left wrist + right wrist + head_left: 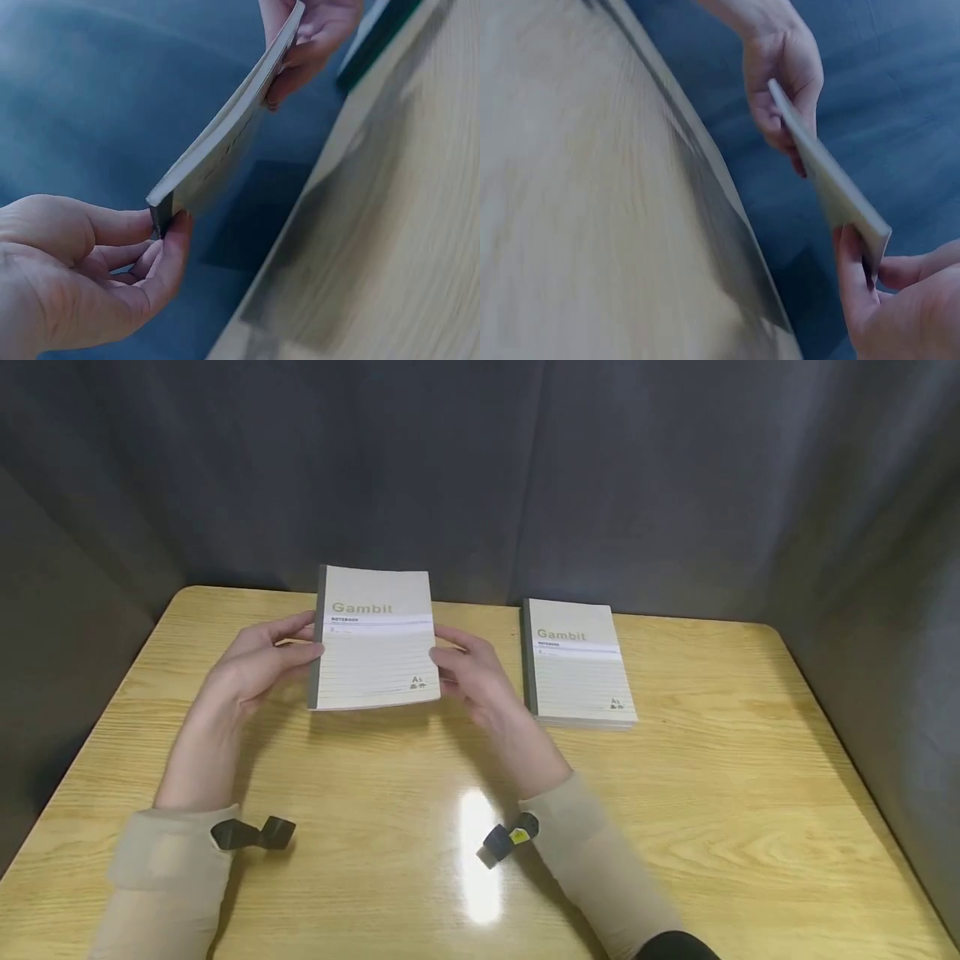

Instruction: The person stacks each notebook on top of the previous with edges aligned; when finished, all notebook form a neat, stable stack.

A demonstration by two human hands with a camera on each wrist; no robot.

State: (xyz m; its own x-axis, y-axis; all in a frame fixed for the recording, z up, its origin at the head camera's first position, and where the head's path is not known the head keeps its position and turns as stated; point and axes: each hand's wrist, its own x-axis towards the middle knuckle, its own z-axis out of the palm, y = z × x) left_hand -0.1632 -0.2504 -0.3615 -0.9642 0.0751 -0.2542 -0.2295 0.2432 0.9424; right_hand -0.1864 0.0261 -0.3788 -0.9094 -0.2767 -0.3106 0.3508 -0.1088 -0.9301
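Observation:
A white notebook [377,652] with a dark spine and "Gambit" on its cover is held up off the table between both hands. My left hand [258,662] pinches it by the dark spine edge, thumb on the front cover and fingers behind. Opposite, my right hand [472,672] grips the right edge the same way. In the left wrist view the notebook [225,142] shows edge-on and slightly bowed, apart from the tabletop. Right of the right hand, a stack of matching notebooks [577,668] lies on the table, spines to the left.
The wooden table [712,793] has rounded far corners. A dark grey curtain [450,468] hangs right behind its far edge and along both sides. Small black devices are strapped at both wrists, and a bright light reflection lies on the table between the forearms.

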